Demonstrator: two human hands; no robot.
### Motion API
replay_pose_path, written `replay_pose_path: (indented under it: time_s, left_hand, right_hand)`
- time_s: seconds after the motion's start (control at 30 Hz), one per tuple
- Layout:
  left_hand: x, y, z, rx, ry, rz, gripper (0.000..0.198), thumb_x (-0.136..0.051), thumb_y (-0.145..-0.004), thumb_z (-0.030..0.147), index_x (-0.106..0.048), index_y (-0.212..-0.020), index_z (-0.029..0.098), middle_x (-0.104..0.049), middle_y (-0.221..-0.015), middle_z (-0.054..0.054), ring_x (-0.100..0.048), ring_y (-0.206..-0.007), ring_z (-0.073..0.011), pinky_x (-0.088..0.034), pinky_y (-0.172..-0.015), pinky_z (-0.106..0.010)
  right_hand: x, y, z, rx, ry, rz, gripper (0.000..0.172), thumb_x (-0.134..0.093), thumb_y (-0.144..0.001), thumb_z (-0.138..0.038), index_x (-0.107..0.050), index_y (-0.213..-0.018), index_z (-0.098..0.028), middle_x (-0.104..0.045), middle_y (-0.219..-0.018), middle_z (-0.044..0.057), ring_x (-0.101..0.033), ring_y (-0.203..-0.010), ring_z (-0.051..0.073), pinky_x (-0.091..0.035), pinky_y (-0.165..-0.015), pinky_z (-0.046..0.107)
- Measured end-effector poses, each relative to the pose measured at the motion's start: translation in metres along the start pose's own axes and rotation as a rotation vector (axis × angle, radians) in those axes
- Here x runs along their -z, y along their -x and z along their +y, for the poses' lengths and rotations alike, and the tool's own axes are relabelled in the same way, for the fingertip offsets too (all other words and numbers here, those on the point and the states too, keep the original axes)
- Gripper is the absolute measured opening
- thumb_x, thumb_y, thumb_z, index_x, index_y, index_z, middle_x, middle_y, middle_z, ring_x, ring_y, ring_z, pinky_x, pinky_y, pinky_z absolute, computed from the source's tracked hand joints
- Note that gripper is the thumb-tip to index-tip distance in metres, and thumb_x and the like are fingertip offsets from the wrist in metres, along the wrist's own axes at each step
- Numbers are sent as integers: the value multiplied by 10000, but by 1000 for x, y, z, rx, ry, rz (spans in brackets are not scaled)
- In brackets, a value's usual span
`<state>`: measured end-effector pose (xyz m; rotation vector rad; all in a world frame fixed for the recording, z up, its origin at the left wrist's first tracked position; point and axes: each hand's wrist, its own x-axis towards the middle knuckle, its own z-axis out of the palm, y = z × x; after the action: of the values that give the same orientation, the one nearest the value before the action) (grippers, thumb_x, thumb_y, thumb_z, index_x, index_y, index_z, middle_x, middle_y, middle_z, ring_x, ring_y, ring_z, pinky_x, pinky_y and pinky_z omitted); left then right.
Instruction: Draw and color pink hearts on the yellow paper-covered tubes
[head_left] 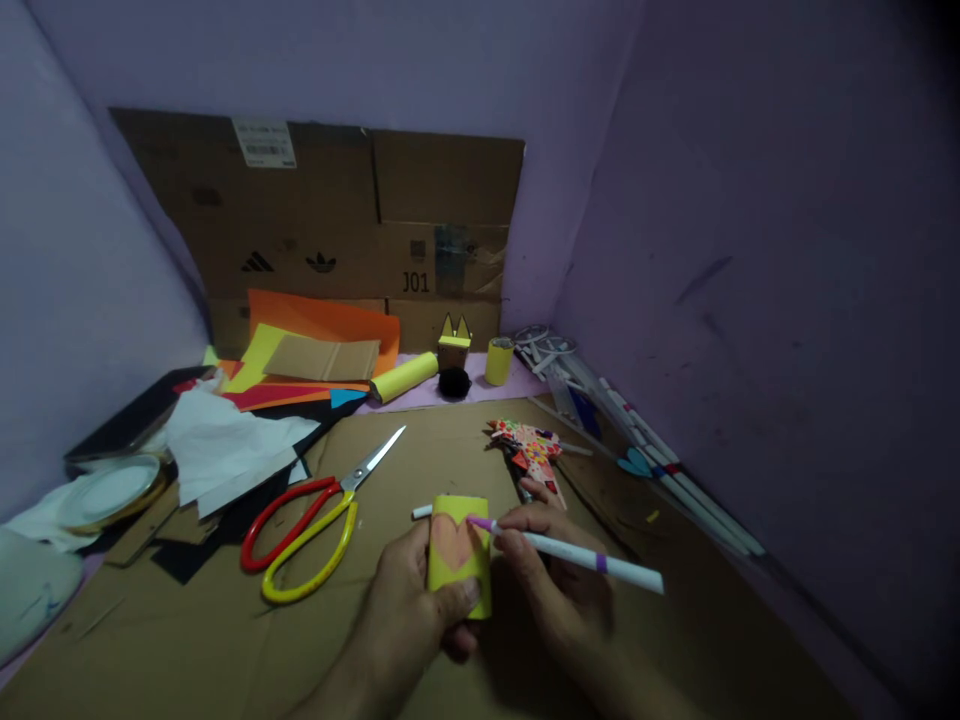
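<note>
My left hand (422,590) grips a yellow paper-covered roll (459,590), its thumb pressed across the lower front. An orange-pink heart (454,541) shows on the roll's face. Pinched in my right hand (559,570) is a white felt-tip pen (555,547) with a purple tip and band. The pen's tip meets the heart's upper right edge or hovers just by it; I cannot tell which. A small white stick-like piece (422,512) pokes out behind the roll. Scissors (345,497) with one red and one yellow handle lie left of my left hand, blades apart.
A patterned glue gun (529,450) lies beyond my right hand. Farther back are a yellow tube (405,377), a short yellow roll (499,361) and a black pompom (454,383). Coloured paper (322,320) and white scraps (225,440) pile up left. White rolled sticks (675,470) line the right wall.
</note>
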<state>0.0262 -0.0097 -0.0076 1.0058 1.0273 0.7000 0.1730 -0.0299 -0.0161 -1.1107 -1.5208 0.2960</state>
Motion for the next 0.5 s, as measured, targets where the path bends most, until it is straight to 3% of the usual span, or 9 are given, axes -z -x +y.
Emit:
replay_pose_path:
  time_s: [0.5]
  left_hand:
    - [0,-1,-1,-2,6,-4,416,-686,-581,230,-539,-956,125,-596,-609,11,-493,-366,-76,-422,-347,-189]
  right_hand:
    - [0,0,0,-37,11,5,108,-529,-846,-181,-613,-820,-245,-664,-691,-23,-655,-704,177,-355,-1003,471]
